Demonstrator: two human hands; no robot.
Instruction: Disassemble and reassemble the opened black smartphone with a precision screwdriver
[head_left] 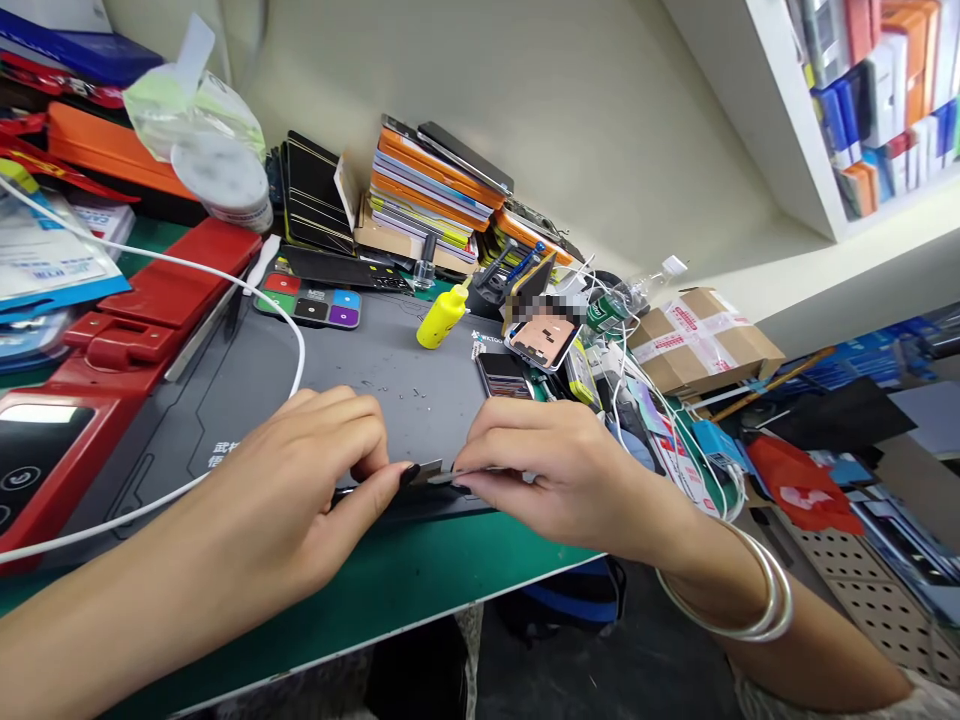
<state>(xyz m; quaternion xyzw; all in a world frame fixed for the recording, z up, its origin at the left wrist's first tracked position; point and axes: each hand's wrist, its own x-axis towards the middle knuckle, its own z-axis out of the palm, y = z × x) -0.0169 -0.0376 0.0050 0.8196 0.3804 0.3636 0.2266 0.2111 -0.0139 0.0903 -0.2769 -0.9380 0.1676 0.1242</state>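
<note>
Fingers [376, 497] of the left hand [315, 490] are pinched together on a thin dark piece [426, 470], which shows in the gap between the two hands; those of the right hand [551, 460] pinch a slim pale strip [443, 479] right beside it, contact unclear. Beneath the fingers lies a grey mat [367, 350], with a yellow bottle [442, 320] beyond them, a red device [127, 375] to their left, and the green bench [480, 555] nearer the body.

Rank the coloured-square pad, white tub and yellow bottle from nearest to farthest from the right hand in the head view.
1. Yellow bottle: ahead and left of the right hand.
2. Coloured-square pad: farther left.
3. White tub: far back left.
</note>
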